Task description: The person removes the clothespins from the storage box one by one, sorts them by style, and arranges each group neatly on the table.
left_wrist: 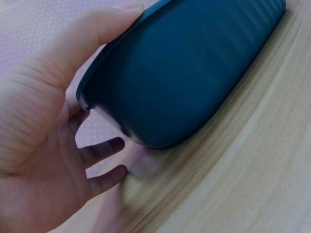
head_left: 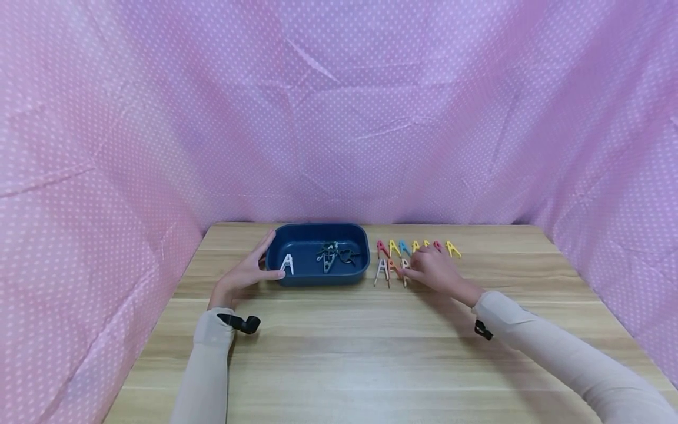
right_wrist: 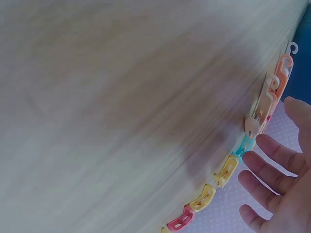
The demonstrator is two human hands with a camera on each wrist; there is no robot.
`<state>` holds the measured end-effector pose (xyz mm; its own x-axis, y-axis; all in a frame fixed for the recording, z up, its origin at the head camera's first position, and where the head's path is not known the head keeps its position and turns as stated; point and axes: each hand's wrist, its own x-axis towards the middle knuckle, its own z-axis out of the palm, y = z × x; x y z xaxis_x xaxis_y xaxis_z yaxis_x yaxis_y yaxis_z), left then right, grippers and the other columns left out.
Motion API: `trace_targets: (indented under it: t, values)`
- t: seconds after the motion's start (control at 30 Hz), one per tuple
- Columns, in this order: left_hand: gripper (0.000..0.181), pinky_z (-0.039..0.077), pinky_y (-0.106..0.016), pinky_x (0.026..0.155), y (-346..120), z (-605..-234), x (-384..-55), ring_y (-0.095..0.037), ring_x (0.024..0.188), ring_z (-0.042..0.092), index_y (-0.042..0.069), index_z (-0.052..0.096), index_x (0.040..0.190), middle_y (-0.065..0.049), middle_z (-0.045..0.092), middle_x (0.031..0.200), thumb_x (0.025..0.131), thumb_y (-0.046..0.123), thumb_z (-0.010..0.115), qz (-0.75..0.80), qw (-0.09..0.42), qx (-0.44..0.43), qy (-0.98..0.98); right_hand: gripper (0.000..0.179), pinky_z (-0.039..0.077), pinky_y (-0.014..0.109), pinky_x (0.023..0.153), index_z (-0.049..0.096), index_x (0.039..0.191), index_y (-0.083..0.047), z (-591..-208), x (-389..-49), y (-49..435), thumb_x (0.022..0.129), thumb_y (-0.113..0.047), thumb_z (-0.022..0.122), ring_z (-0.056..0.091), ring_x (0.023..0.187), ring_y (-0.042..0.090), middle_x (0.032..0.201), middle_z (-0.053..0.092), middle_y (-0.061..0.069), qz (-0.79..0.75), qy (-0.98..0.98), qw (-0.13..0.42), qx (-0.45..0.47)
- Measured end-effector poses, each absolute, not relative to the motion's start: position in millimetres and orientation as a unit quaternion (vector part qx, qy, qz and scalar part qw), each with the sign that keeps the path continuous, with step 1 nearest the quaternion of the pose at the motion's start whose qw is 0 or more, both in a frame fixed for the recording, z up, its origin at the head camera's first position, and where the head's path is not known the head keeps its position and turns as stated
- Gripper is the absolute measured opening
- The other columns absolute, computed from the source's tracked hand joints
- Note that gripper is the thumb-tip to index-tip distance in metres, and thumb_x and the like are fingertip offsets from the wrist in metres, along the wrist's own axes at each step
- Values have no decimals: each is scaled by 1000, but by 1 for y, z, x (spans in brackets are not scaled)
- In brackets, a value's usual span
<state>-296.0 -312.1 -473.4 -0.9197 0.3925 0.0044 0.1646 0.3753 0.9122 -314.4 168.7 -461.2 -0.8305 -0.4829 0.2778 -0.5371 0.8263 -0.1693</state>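
My left hand [head_left: 248,274] holds the left end of a dark blue plastic basin [head_left: 323,281]. Its thumb lies over the rim, while the lower fingers stand off the wall in the left wrist view. Inside the basin are a white clothespin [head_left: 287,263] and a small heap of dark and grey clips [head_left: 329,258]. My right hand [head_left: 435,271] hovers beside a beige clothespin [right_wrist: 262,104], fingers spread and apart from it in the right wrist view. Left of that peg stand an orange clothespin [head_left: 392,268] and a whitish one [head_left: 381,270], forming a front row.
Behind runs a row of several clothespins, from a red one [head_left: 382,247] past a blue one [head_left: 404,247] to a yellow one [head_left: 452,248], partly hidden by my right hand. All stand on a wooden table [head_left: 339,347]. A pink dotted curtain [head_left: 339,147] closes off the back and sides.
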Motion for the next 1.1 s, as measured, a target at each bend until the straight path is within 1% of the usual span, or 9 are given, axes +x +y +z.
trace_targets:
  t: [0.1,0.33,0.53,0.77,0.83,0.9,0.97,1.07,1.1]
  values:
    - [110,12,-59,126,-312,-474,-296,-32,159,-2,21,-3,165,4,-10,173,91,22,78,534,109,168,821,27,40,61,98,74,81,-15,-459,-314,165,87,-41,80,63,84,23,84,70,0,126,-949,111,267]
    - [110,12,-60,126,-313,-474,-294,-34,159,-1,23,-3,165,5,-10,173,91,23,78,537,112,162,820,25,47,49,83,73,84,-12,-448,-316,149,90,-35,78,62,82,22,87,71,5,162,-941,104,278]
    - [109,11,-60,126,-315,-476,-295,-34,159,-2,25,-2,165,5,-10,173,91,23,78,536,111,162,821,22,53,52,85,75,96,-4,-439,-319,129,92,-26,76,68,92,28,94,75,11,194,-921,125,313]
    - [109,12,-60,126,-313,-476,-295,-33,159,-2,29,-2,165,6,-10,173,91,24,78,531,112,160,825,19,54,52,91,75,105,-2,-429,-322,105,92,-16,74,70,100,31,104,76,12,219,-906,138,334]
    - [110,12,-60,126,-313,-476,-296,-31,159,-3,28,-2,165,6,-10,173,91,24,79,532,113,157,824,20,54,51,94,74,107,-3,-428,-323,98,92,-17,74,69,104,31,108,76,12,224,-903,136,339]
    - [110,12,-60,126,-313,-475,-296,-30,159,-4,27,-1,165,5,-10,173,90,24,79,534,114,156,823,22,54,50,93,74,110,-4,-427,-324,90,93,-18,73,69,100,31,109,75,13,226,-903,126,342]
    - [111,12,-60,126,-312,-475,-296,-30,159,-3,27,-1,165,5,-10,173,90,24,80,535,114,155,822,23,54,50,94,73,112,-6,-426,-324,83,94,-20,73,68,102,30,112,73,13,217,-903,121,349]
    - [111,12,-60,126,-312,-474,-296,-32,159,-1,28,-1,165,4,-10,173,89,23,80,535,114,154,823,23,54,49,93,72,114,-8,-425,-326,72,94,-20,73,68,101,29,113,72,12,204,-903,107,363]
    - [111,13,-60,126,-312,-474,-296,-33,159,-1,28,-1,165,4,-10,173,89,23,80,535,113,153,823,23,55,49,94,72,114,-9,-424,-326,69,94,-20,74,68,104,28,114,71,11,201,-903,102,366]
